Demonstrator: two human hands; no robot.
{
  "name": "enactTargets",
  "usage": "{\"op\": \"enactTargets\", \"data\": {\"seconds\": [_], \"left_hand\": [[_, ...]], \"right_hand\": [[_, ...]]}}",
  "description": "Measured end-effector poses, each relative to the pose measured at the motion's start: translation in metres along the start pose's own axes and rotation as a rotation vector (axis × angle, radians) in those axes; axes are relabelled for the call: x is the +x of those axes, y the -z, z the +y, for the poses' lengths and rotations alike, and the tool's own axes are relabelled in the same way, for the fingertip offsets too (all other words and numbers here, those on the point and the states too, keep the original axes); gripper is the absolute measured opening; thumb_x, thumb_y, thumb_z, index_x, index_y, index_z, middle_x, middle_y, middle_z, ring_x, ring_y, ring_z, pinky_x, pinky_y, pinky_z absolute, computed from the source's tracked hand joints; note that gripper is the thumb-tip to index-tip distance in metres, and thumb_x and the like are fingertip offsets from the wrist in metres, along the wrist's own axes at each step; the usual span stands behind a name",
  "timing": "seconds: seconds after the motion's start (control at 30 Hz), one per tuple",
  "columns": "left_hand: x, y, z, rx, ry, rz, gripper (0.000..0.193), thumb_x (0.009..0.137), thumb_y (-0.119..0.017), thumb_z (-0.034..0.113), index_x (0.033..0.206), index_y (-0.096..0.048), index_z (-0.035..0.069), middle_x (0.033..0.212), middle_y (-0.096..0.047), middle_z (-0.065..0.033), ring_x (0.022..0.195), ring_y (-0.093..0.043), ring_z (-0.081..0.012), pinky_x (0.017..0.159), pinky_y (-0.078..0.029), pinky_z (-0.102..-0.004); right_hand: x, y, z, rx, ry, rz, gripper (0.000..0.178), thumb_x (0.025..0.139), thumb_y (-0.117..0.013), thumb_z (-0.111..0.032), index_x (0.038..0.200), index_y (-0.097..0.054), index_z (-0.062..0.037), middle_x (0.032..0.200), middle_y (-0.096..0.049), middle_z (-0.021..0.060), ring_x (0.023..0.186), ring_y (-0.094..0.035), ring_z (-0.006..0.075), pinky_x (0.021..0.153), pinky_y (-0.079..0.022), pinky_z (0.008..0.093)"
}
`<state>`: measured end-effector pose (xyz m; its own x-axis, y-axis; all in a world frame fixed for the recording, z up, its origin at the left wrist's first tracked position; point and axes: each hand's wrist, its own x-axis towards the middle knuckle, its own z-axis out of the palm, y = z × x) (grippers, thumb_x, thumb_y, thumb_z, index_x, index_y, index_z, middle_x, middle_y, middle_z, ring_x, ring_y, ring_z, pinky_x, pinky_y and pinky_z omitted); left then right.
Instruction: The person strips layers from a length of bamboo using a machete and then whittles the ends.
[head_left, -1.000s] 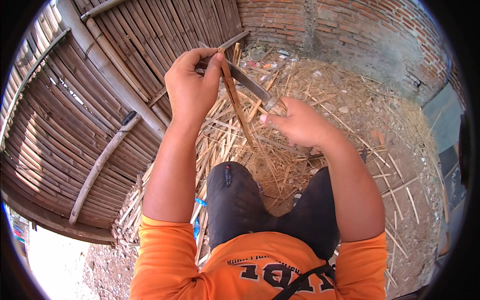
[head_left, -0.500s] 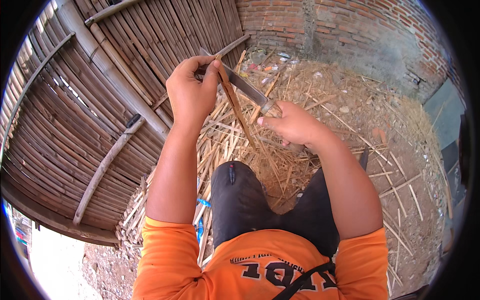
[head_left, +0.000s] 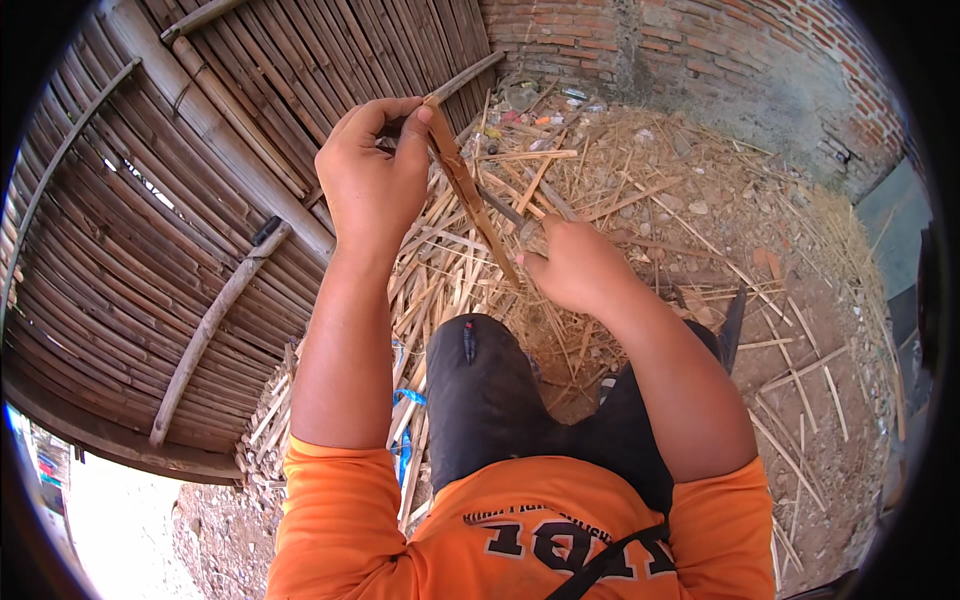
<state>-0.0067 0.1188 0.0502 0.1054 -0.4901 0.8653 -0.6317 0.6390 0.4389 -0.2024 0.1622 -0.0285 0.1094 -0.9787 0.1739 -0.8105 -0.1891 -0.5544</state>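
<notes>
My left hand [head_left: 370, 180] pinches the top end of a split bamboo strip [head_left: 462, 185] between thumb and fingers. The strip slants down and to the right, its lower end close to my right thumb. In my closed right hand [head_left: 582, 265] is a knife, its handle mostly covered by the fingers. The knife's dark blade [head_left: 505, 208] points up and left toward the middle of the strip. Part of the blade seems hidden behind the strip, and I cannot tell whether the two touch.
Cut bamboo strips [head_left: 440, 270] and shavings litter the ground around my knees. At the left stands a bamboo-slat wall [head_left: 120, 290]; a brick wall [head_left: 690, 60] rises at the back. A blue ribbon [head_left: 403, 455] lies beside my left leg, a dark pointed piece [head_left: 735, 325] beyond my right knee.
The knife blade, which crossed the strip near my left fingers, has dropped to around the strip's middle. My left hand has shifted slightly left and up, still pinching the strip.
</notes>
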Motion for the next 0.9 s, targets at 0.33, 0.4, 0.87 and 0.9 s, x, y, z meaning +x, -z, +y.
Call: {"op": "enactTargets", "data": {"seconds": [0.33,0.4,0.87,0.9], "left_hand": [[0.005,0.001,-0.013,-0.010,0.055,-0.006,0.019,0.090,-0.077,0.020,0.100,-0.076,0.005,0.082,-0.071,-0.0023,0.071,-0.059,-0.0071,0.066,-0.049,-0.0239],[0.006,0.001,-0.014,-0.025,0.069,0.014,0.015,0.088,-0.076,0.019,0.096,-0.076,0.005,0.080,-0.074,-0.0070,0.071,-0.067,-0.0128,0.068,-0.052,-0.0279],[0.006,0.005,-0.019,-0.048,0.153,-0.005,0.019,0.089,-0.077,0.021,0.100,-0.076,0.005,0.084,-0.073,-0.0043,0.078,-0.065,-0.0091,0.072,-0.051,-0.0253],[0.006,0.008,-0.019,-0.041,0.155,-0.011,0.019,0.089,-0.077,0.021,0.100,-0.076,0.005,0.084,-0.073,-0.0042,0.078,-0.064,-0.0087,0.071,-0.051,-0.0249]], "right_hand": [[-0.001,-0.048,0.019,0.047,-0.094,-0.040,0.040,0.091,-0.067,-0.027,0.108,-0.059,0.0089,0.095,-0.068,0.0307,0.093,-0.067,0.0462,0.083,-0.054,0.0517],[0.001,-0.058,0.027,0.027,-0.076,-0.018,0.038,0.091,-0.066,-0.025,0.107,-0.058,0.0083,0.092,-0.068,0.0304,0.092,-0.068,0.0463,0.083,-0.054,0.0520],[0.010,-0.058,0.037,-0.054,-0.009,-0.036,0.039,0.090,-0.067,-0.024,0.113,-0.056,0.0054,0.090,-0.069,0.0267,0.088,-0.069,0.0426,0.076,-0.056,0.0494],[0.012,-0.049,0.032,0.090,-0.097,-0.144,0.040,0.090,-0.067,-0.025,0.114,-0.057,0.0054,0.091,-0.070,0.0263,0.090,-0.069,0.0422,0.077,-0.056,0.0490]]}}
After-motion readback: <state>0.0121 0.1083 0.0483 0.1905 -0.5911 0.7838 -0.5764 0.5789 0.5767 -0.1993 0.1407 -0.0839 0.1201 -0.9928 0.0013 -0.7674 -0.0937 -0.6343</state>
